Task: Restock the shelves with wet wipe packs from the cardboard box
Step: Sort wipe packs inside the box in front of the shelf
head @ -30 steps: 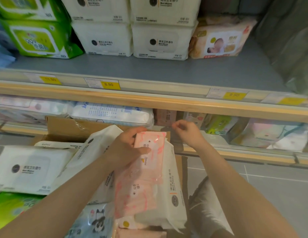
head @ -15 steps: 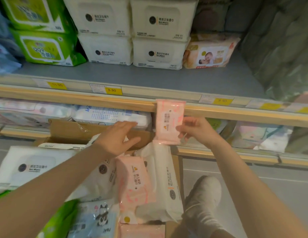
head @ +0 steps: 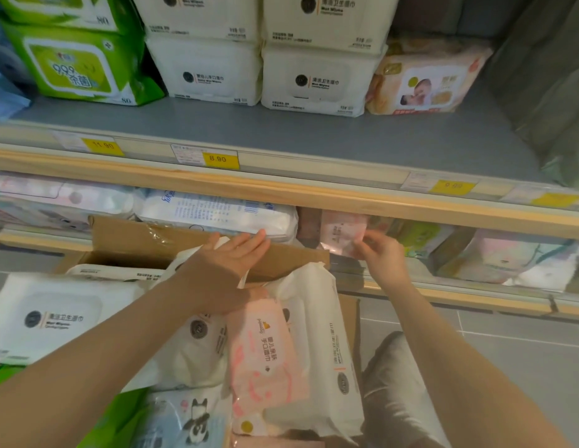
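My right hand (head: 380, 257) grips a small pink wet wipe pack (head: 341, 232) by its lower edge and holds it inside the lower shelf (head: 443, 294), under the wooden shelf edge (head: 346, 197). My left hand (head: 226, 263) hovers flat and empty, fingers apart, over the open cardboard box (head: 136, 240). In the box lie another pink pack (head: 265, 357), white packs (head: 52, 315) and a panda-print pack (head: 191, 418).
The upper shelf (head: 314, 137) carries green packs (head: 75, 66), white packs (head: 310, 82) and a baby-picture pack (head: 424, 82). Yellow price tags (head: 220, 159) line its front. A long white pack (head: 214, 215) and other packs lie on the lower shelf. My knee (head: 398, 392) is beside the box.
My left hand passed the pink pack to my right hand, which lifted it and moved it into the lower shelf. My left hand now hovers empty over the box.
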